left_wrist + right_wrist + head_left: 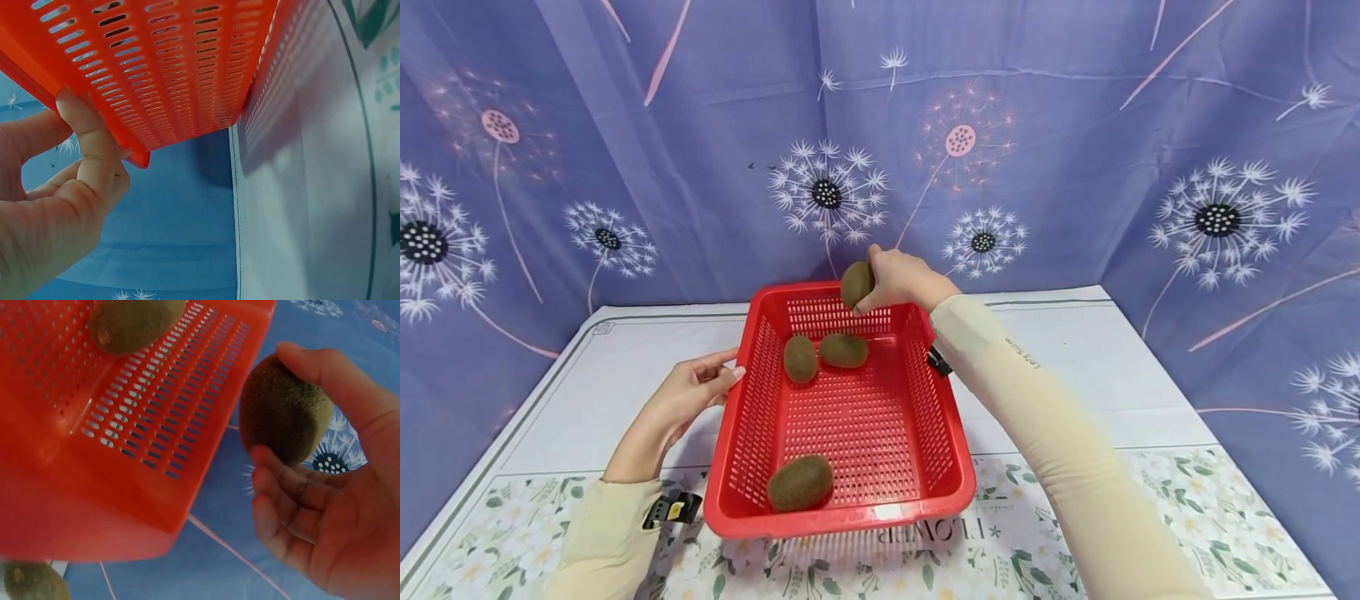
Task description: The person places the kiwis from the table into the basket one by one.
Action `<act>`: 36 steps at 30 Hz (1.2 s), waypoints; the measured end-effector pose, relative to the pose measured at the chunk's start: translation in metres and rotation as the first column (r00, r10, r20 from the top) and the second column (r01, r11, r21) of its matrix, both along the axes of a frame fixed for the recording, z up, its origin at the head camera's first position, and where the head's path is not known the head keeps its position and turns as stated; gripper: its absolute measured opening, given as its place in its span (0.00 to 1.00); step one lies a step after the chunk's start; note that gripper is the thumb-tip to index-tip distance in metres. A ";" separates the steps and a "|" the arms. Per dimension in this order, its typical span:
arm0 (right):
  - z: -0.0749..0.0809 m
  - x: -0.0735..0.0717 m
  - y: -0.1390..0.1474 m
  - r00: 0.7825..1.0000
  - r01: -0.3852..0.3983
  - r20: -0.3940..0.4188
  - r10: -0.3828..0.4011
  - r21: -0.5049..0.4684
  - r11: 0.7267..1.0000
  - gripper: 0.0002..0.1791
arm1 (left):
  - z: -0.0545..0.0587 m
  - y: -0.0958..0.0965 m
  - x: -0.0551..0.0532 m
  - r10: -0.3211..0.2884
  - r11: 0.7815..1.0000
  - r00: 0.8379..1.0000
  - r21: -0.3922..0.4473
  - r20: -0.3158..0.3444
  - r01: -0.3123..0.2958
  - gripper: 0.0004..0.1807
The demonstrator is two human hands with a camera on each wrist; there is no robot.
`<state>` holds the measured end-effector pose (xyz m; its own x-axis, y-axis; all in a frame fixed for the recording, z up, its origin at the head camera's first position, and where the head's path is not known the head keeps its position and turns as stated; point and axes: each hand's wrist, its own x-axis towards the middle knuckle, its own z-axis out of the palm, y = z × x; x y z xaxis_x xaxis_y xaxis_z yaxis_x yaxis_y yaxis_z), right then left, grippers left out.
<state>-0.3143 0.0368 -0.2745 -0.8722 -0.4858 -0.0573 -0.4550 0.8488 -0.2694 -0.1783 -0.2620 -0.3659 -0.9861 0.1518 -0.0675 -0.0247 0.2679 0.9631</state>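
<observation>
A red plastic basket (865,433) with slotted walls stands in the middle of the table. Three brown kiwis lie in it: a kiwi (801,359) and a second kiwi (843,351) side by side toward the far end, and a third kiwi (800,483) in the near left corner. My left hand (696,387) pinches the basket's left rim, thumb against the lip (44,94). Over the far rim, my right hand (898,277) holds another kiwi (284,409) between thumb and fingertips.
Another kiwi (34,581) shows past the basket's edge in the right wrist view. White cloth with a floral front part (1210,508) covers the table. A blue-purple dandelion curtain (715,192) hangs close behind the basket and along both sides.
</observation>
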 end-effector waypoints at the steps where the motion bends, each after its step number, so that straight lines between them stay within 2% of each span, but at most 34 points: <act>1: -0.001 0.000 -0.001 1.000 0.007 0.005 -0.008 0.014 1.000 0.39 | 0.000 0.000 0.000 -0.001 1.000 1.000 0.000 -0.002 0.001 0.31; 8: -0.008 0.000 -0.005 0.998 0.064 0.000 -0.064 0.096 0.993 0.37 | 0.001 -0.001 -0.001 -0.003 1.000 1.000 -0.010 -0.009 0.003 0.32; 17: -0.017 0.001 -0.009 0.992 0.106 0.047 -0.116 0.176 0.979 0.36 | 0.000 -0.001 0.000 0.006 1.000 1.000 -0.007 0.000 -0.006 0.31; 21: -0.020 0.003 -0.010 0.992 0.107 0.054 -0.118 0.173 0.979 0.32 | -0.001 -0.001 0.000 0.010 1.000 1.000 -0.009 -0.001 -0.010 0.31; 27: -0.019 0.007 -0.011 0.984 0.126 0.111 -0.142 0.142 0.982 0.21 | -0.001 -0.001 0.000 0.010 1.000 1.000 -0.009 -0.008 -0.010 0.30; 36: -0.027 0.005 -0.013 0.966 0.145 0.190 -0.175 0.163 0.976 0.16 | 0.000 0.000 0.000 0.002 1.000 1.000 0.006 0.001 -0.002 0.31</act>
<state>-0.3090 0.0237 -0.3020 -0.9007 -0.3137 -0.3005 -0.2589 0.9431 -0.2085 -0.1783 -0.2622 -0.3661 -0.9864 0.1501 -0.0674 -0.0259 0.2625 0.9646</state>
